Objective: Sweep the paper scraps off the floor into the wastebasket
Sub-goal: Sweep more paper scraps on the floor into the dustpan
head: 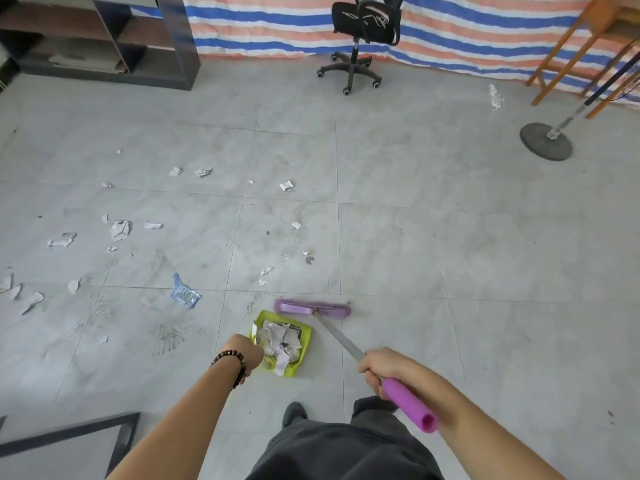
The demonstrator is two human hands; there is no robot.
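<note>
Right hand (pixel 377 367) gripped the broom (pixel 311 308), left hand (pixel 244 353) clutched the dustpan (pixel 305 344) heaped with paper; more paper scraps (pixel 120 230) littered the floor (pixel 450 254) leftward, blue wrapper (pixel 185 295) nearest, office chair (pixel 353 46) well beyond.

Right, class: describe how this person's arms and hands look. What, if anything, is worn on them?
The left forearm and right forearm are bare, with no sleeves in view and no gloves. The left hand has a bracelet of dark beads around its wrist. The right hand shows no ring, watch or band on the side the camera sees.
</note>
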